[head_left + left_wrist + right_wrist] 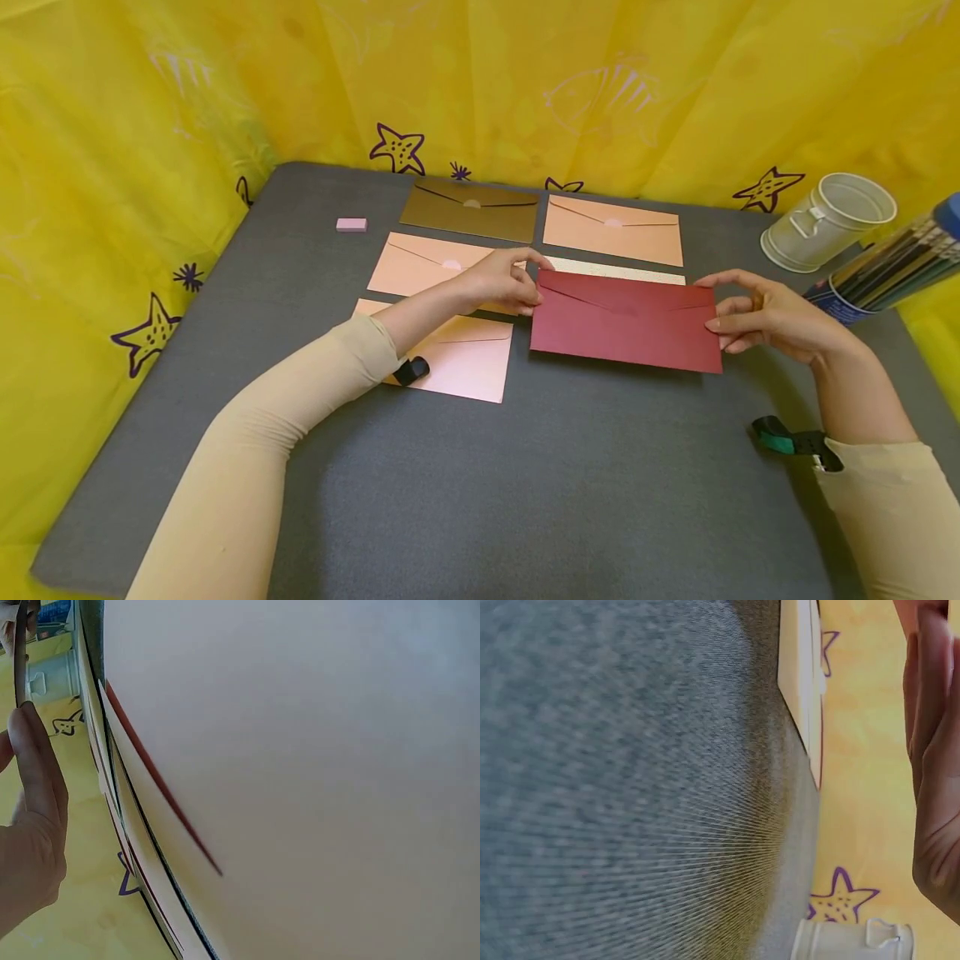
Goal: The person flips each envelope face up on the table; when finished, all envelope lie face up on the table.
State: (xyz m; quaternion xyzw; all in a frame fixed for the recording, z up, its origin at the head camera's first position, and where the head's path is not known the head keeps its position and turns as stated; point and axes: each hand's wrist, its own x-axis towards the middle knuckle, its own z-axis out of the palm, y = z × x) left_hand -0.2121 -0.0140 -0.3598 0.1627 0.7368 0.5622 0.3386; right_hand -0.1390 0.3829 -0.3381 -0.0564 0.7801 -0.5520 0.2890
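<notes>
Pink eraser [351, 224] sits far left on the grey mat [525, 483]; envelopes in rows: gold [468, 208], peach ones [612, 229], pink [465, 358]. My left hand [501, 283] pinches the dark red envelope [626, 321] at its left edge; my right hand [765, 317] pinches its right edge. It seems held just above the mat, flap up, partly over a cream envelope [615, 270]. I judge it mid-placement; next calls for lowering it squarely into the right column. White tin cup [828, 221] far right.
</notes>
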